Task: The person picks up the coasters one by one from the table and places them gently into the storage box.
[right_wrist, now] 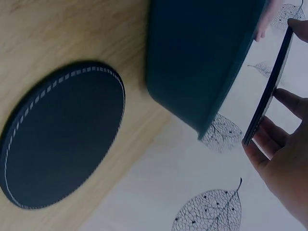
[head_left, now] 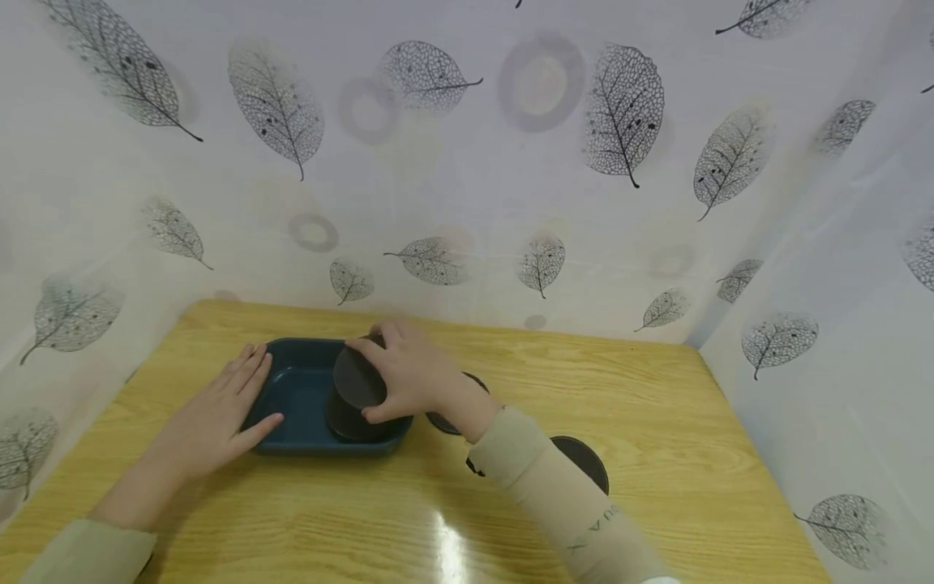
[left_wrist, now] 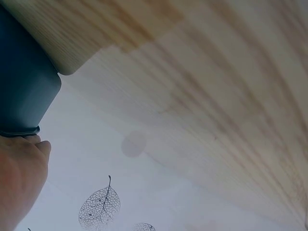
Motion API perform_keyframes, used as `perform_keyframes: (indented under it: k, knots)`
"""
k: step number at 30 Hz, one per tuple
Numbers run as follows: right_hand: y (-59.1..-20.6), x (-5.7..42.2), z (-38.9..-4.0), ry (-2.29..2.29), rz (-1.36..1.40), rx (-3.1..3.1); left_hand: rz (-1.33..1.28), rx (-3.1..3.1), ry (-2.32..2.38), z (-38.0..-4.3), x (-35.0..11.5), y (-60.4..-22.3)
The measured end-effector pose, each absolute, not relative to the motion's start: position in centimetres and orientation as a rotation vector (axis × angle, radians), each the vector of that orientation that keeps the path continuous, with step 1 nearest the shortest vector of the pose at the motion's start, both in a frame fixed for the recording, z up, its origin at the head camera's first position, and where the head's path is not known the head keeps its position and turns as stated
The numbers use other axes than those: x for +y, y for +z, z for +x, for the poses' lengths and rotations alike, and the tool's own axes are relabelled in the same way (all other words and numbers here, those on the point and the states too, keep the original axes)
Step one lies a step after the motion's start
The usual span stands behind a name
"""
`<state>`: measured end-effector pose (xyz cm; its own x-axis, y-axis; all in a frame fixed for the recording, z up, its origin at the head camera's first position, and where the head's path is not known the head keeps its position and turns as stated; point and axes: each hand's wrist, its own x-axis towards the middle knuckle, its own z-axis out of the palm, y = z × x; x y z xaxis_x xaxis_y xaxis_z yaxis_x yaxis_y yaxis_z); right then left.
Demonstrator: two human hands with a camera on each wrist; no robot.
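Observation:
In the head view my right hand [head_left: 412,373] pinches a round black coaster [head_left: 356,379] by its edges, tilted above the right end of a dark teal tray [head_left: 292,442]. Beneath it, another black coaster [head_left: 350,422] lies inside the tray. The right wrist view has the held coaster [right_wrist: 269,89] edge-on between thumb and fingers, apart from the tray wall [right_wrist: 192,62]. My left hand [head_left: 222,414] rests on the tray's left rim, fingers extended and thumb over the near side. The left wrist view catches only part of that hand [left_wrist: 21,178] against the tray [left_wrist: 29,82].
On the wooden table [head_left: 350,519], a stitched-edge black coaster [right_wrist: 65,139] lies right of the tray. Two coasters show partly behind my right arm, one coaster [head_left: 477,380] near the wrist and one coaster [head_left: 584,461] nearer me. A leaf-patterned curtain [head_left: 467,162] stands behind the table.

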<state>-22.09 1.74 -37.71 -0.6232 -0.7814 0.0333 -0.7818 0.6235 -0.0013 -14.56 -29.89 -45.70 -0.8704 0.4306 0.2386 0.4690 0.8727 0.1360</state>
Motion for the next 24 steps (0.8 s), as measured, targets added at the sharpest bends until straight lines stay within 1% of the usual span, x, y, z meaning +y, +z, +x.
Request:
perform_keyframes:
  k: [7,15,24]
  knots:
    - [-39.5,0.3,-21.7,-0.062,1.343,-2.846,-0.680,-2.845,-0.277,-14.5,-29.8,-45.6]
    - [-41.3,-0.3,-21.7,-0.022,1.370,-2.952,-0.682,-2.849,-0.275,-14.5,-29.8,-45.6]
    - [-42.3,-0.7,-21.6,-0.144,1.370,-2.938,-0.687,-2.843,-0.276,-14.4,-29.7,-45.6]
